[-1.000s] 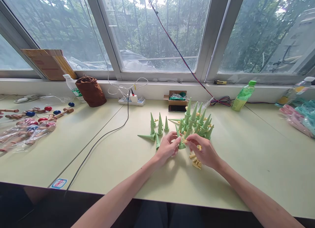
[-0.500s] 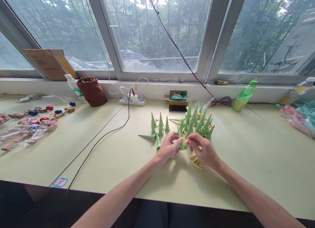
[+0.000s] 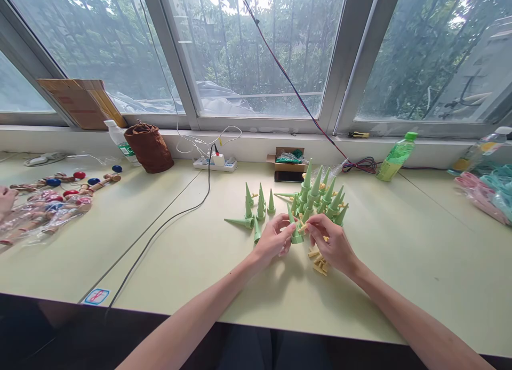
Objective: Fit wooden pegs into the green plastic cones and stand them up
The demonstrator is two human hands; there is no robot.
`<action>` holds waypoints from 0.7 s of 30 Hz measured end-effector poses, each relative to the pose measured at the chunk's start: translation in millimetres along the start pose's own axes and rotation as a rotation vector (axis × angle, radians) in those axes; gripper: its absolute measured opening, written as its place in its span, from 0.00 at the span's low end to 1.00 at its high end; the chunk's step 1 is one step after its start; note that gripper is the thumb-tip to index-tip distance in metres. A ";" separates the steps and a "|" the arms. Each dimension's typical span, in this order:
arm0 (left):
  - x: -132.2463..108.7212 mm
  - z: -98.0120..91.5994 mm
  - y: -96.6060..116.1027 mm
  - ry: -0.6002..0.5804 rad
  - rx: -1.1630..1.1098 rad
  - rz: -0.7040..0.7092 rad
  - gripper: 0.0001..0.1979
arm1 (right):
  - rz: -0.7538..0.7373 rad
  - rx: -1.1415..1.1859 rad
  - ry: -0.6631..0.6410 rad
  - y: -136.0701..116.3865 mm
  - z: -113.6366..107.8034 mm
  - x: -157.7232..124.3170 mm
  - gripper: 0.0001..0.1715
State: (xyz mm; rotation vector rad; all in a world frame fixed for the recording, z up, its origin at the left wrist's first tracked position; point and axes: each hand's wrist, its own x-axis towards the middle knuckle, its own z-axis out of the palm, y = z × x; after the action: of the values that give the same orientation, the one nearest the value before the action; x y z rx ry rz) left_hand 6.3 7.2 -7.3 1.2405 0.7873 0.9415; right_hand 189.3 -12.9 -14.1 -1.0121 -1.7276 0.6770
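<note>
Closed around a green plastic spike (image 3: 296, 235), my left hand (image 3: 276, 235) holds it by its side above the table. My right hand (image 3: 330, 243) pinches a small yellow peg (image 3: 302, 227) against that spike, near its wide base; whether the peg sits in the spike I cannot tell. Under my right hand lies a small pile of yellow pegs (image 3: 320, 263). Behind my hands stands a dense cluster of green spikes (image 3: 316, 188), some with yellow pegs in them. More green spikes (image 3: 261, 202) stand or lie to the left.
A small cardboard box (image 3: 290, 165) and a power strip (image 3: 216, 165) sit by the window. A black cable (image 3: 176, 214) crosses the table. Wooden toys in plastic (image 3: 52, 210) lie far left beside another person's hand (image 3: 6, 199). A green bottle (image 3: 397, 157) stands right.
My hands stay nearly in place, with the right hand's fingers shifted slightly at the spike. The other person's hand at far left has come further into view.
</note>
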 end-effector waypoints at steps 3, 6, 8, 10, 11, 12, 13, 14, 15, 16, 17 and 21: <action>0.2 -0.1 0.3 0.009 -0.013 -0.004 0.20 | -0.002 -0.014 0.001 0.0 -0.8 0.2 0.10; 0.3 -0.1 0.4 0.015 -0.013 0.011 0.19 | -0.006 -0.021 -0.006 -1.0 -1.2 0.2 0.10; 0.1 0.1 0.7 0.014 -0.004 0.018 0.19 | -0.013 -0.029 -0.005 -1.8 -1.1 0.0 0.10; -0.2 0.6 1.4 0.015 0.010 0.016 0.20 | -0.020 -0.035 -0.004 -2.6 -0.7 -0.2 0.10; -0.4 0.9 1.8 0.015 0.017 0.016 0.20 | -0.024 -0.037 -0.005 -3.0 -0.5 -0.2 0.10; -0.6 1.2 2.2 0.014 0.024 0.016 0.20 | -0.027 -0.038 -0.007 -3.2 -0.3 -0.2 0.10; -0.8 1.6 2.6 0.012 0.029 0.015 0.20 | -0.029 -0.040 -0.009 -3.4 -0.1 -0.1 0.10; -1.0 1.8 2.9 0.012 0.031 0.015 0.20 | -0.029 -0.043 -0.011 -3.5 0.0 0.0 0.10; -1.2 2.1 3.0 0.013 0.030 0.015 0.20 | -0.029 -0.046 -0.011 -3.5 0.0 0.1 0.10; -1.4 2.2 3.0 0.014 0.024 0.014 0.20 | -0.027 -0.048 -0.010 -3.5 -0.1 0.3 0.10; -1.4 2.2 2.8 0.015 0.015 0.010 0.20 | -0.024 -0.049 -0.009 -3.4 -0.2 0.4 0.10; -1.2 1.3 1.6 0.017 -0.008 -0.011 0.20 | -0.021 -0.048 -0.010 -3.0 -0.8 0.8 0.10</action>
State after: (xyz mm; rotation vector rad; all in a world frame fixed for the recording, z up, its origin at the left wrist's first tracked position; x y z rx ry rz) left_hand 6.8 5.6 -5.4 1.2213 0.8027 0.9466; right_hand 189.1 -13.8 -11.1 -1.0234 -1.7682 0.6304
